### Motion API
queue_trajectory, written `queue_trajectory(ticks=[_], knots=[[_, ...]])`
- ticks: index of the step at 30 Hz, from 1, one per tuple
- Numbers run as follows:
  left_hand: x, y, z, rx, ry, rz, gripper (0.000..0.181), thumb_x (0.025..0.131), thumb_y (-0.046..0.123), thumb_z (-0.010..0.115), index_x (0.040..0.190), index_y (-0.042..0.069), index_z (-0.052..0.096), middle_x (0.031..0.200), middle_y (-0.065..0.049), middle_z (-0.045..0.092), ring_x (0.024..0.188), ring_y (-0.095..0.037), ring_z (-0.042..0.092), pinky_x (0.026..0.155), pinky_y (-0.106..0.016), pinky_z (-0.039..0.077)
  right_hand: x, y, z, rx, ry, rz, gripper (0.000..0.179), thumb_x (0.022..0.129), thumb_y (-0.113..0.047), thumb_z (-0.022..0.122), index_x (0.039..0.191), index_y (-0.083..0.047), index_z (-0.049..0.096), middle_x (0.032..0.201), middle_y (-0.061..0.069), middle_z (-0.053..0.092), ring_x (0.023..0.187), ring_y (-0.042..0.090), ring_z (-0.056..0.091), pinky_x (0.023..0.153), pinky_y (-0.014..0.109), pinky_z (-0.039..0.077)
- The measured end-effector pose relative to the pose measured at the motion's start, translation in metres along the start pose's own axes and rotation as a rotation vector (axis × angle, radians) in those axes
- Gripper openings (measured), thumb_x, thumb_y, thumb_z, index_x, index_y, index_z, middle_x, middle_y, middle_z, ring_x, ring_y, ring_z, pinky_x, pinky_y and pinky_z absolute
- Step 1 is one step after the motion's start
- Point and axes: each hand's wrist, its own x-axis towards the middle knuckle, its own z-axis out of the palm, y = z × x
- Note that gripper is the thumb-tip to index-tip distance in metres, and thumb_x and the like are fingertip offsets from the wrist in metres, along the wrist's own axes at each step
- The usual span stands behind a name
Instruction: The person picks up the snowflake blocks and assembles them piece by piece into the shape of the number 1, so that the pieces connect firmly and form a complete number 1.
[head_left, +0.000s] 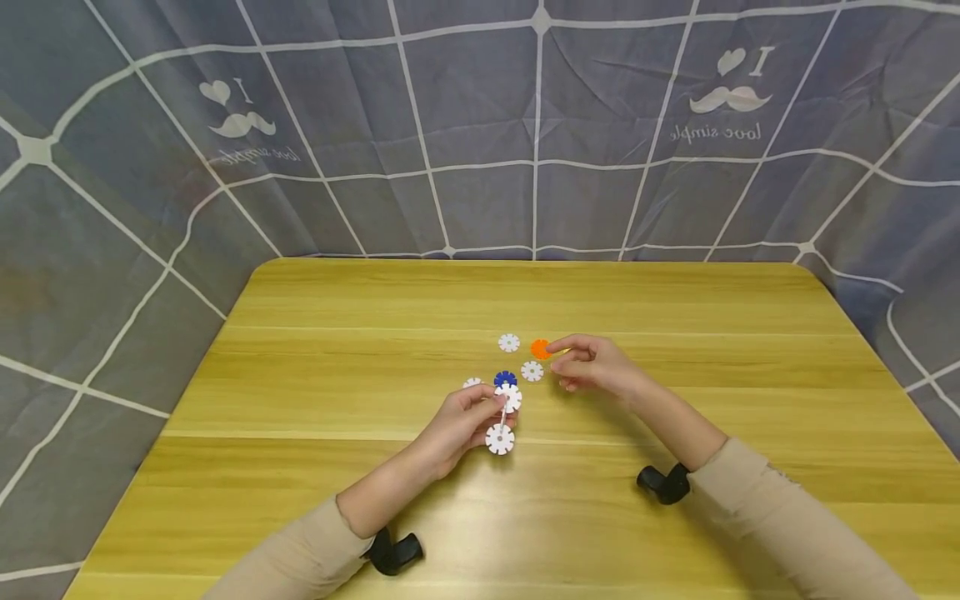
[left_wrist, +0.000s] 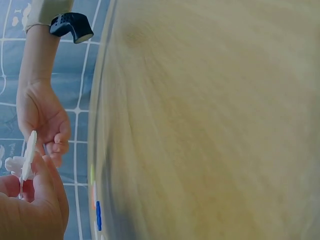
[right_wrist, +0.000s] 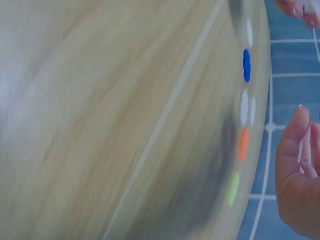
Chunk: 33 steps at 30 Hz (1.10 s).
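My left hand (head_left: 461,425) pinches a joined piece of white notched plastic discs (head_left: 499,439) between thumb and fingers. Two discs face the head camera, and a thin edge-on part links them. Above the table my right hand (head_left: 594,364) hovers, fingers loosely bent, and no piece shows in its grasp. Its fingertips are nearest to an orange disc (head_left: 540,349); in the right wrist view the hand (right_wrist: 297,170) is raised clear of the discs. A yellow-green disc (right_wrist: 233,188) lies mostly hidden behind that hand in the head view. A blue disc (head_left: 505,378) lies just beyond the held piece.
White discs lie loose on the wooden table (head_left: 337,333), one at the back (head_left: 509,342), one near the orange disc (head_left: 532,372), and one partly covered by the left hand (head_left: 472,382). A grey curtain (head_left: 480,125) with white lines hangs around the table.
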Motion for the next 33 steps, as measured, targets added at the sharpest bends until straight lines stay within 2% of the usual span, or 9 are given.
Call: queue_trajectory(ticks=[11, 17, 23, 29, 33], knots=[[0.002, -0.002, 0.002, -0.016, 0.005, 0.008, 0.009, 0.095, 0.008, 0.051, 0.095, 0.0, 0.056, 0.085, -0.004, 0.066, 0.079, -0.011, 0.064, 0.07, -0.023, 0.054, 0.015, 0.006, -0.02, -0.093, 0.208, 0.036, 0.041, 0.085, 0.004, 0.062, 0.123, 0.011, 0.049, 0.075, -0.004, 0.062, 0.063, 0.011, 0.056, 0.063, 0.021, 0.053], [0.003, -0.002, 0.003, -0.016, 0.0, 0.012, 0.008, 0.095, 0.007, 0.051, 0.094, 0.0, 0.056, 0.085, -0.004, 0.066, 0.08, -0.012, 0.064, 0.069, -0.023, 0.054, 0.025, 0.01, -0.028, -0.19, 0.296, 0.034, 0.039, 0.081, 0.005, 0.064, 0.118, 0.01, 0.054, 0.076, 0.0, 0.057, 0.062, 0.009, 0.054, 0.06, 0.019, 0.051], [0.003, -0.002, 0.003, -0.028, 0.006, -0.001, 0.007, 0.095, 0.006, 0.051, 0.093, 0.003, 0.056, 0.085, -0.003, 0.065, 0.08, -0.013, 0.064, 0.068, -0.024, 0.054, 0.031, 0.011, -0.031, -0.352, 0.322, 0.019, 0.036, 0.079, 0.001, 0.07, 0.112, 0.009, 0.057, 0.076, 0.004, 0.057, 0.063, 0.011, 0.054, 0.057, 0.021, 0.051], [0.003, -0.002, 0.004, -0.028, 0.012, 0.004, 0.008, 0.095, 0.006, 0.051, 0.095, 0.001, 0.057, 0.085, -0.004, 0.065, 0.079, -0.013, 0.064, 0.068, -0.025, 0.055, 0.038, 0.013, -0.032, -0.462, 0.347, 0.058, 0.039, 0.076, -0.01, 0.076, 0.108, 0.006, 0.059, 0.071, 0.005, 0.051, 0.057, 0.013, 0.048, 0.052, 0.022, 0.048], [0.004, -0.002, 0.004, -0.03, 0.014, 0.005, 0.008, 0.095, 0.006, 0.051, 0.095, 0.001, 0.057, 0.084, -0.004, 0.065, 0.077, -0.012, 0.064, 0.067, -0.023, 0.054, 0.043, 0.013, -0.031, -0.592, 0.355, 0.066, 0.037, 0.075, -0.015, 0.079, 0.102, 0.004, 0.06, 0.074, 0.007, 0.051, 0.059, 0.015, 0.046, 0.053, 0.023, 0.042]])
